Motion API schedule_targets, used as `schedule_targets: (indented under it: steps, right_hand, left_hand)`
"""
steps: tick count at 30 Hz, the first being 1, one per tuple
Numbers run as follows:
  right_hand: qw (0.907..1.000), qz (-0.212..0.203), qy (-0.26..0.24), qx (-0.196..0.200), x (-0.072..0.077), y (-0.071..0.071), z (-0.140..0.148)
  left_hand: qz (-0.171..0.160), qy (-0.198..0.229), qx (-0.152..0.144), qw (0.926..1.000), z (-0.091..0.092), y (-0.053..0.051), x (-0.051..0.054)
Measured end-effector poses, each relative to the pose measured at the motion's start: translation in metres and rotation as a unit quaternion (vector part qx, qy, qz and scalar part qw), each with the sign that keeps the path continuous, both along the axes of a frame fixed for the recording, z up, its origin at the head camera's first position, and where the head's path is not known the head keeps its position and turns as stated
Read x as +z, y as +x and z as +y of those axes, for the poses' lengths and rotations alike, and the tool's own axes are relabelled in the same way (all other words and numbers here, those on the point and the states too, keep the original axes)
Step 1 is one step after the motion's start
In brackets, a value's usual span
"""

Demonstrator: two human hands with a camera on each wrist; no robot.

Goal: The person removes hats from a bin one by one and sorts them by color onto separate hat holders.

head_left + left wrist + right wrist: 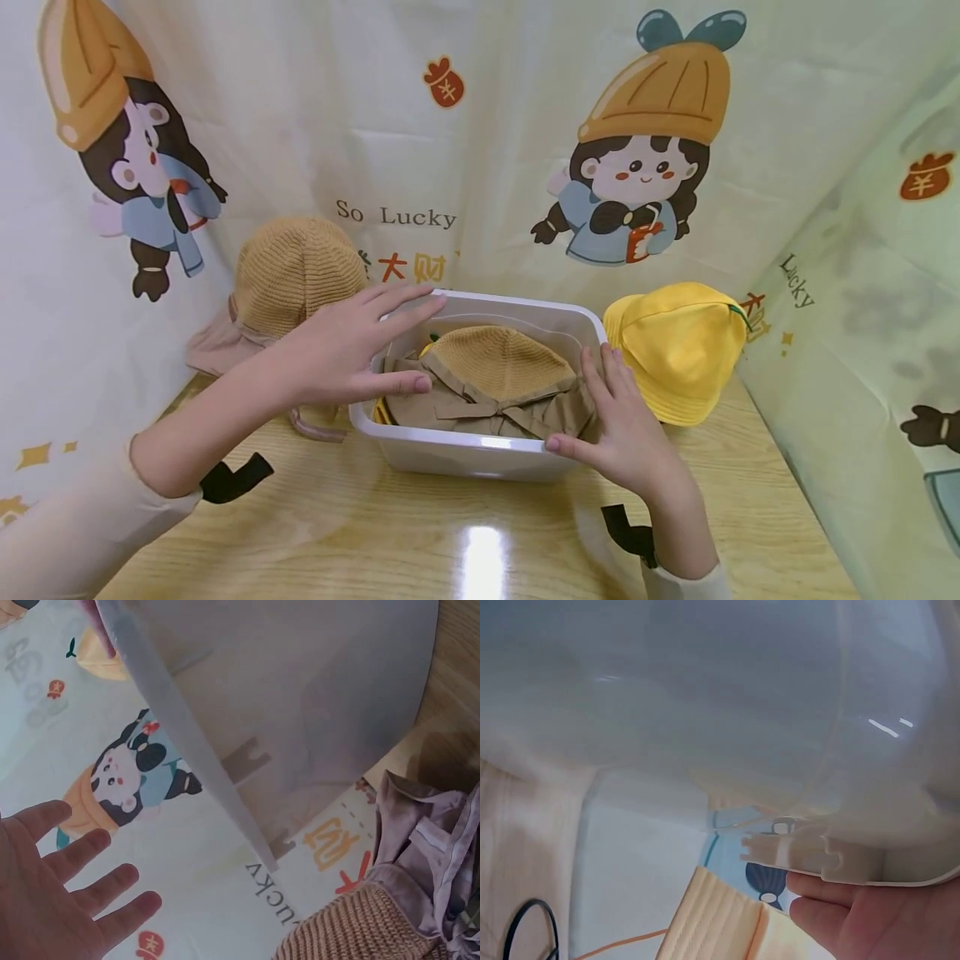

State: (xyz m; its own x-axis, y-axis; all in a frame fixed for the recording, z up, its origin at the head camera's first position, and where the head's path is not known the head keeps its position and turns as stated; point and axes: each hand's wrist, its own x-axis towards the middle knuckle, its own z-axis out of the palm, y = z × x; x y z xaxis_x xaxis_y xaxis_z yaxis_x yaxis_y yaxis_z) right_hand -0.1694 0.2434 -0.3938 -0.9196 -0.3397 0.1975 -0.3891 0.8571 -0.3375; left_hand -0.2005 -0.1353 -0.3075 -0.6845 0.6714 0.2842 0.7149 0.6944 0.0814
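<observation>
A white plastic bin (480, 458) stands on the table, holding a tan hat (502, 362) with a knitted crown and brown bow. Something yellow shows beneath that hat. My left hand (341, 346) is over the bin's left rim with fingers spread; in the left wrist view its fingers (94, 896) are apart from the bin wall (315, 697) and hold nothing. At the right rim, my right hand (626, 425) has extended fingers against the edge and its thumb by the front corner. The right wrist view shows these fingers (821, 900) beside the bin's rim.
Left of the bin sits another knitted hat (300, 271) with a pinkish brim and hanging strap. A yellow cap (678, 350) stands close against the bin's right side. Behind, a printed curtain (510, 192) encloses the wood-grain table (420, 533).
</observation>
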Motion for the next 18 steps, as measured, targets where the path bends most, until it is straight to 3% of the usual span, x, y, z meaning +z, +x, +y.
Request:
schedule_targets:
  steps: [10,18]
  right_hand:
    - [1.0000,-0.005,0.007,-0.003,0.001,0.001,-0.002]
    - [1.0000,-0.006,0.006,-0.002,0.001,0.001,0.000]
  left_hand:
    - [-0.005,-0.031,-0.035,0.9989,0.019,-0.010,0.005]
    - [-0.010,-0.056,-0.032,0.9979,0.034,-0.018,0.011]
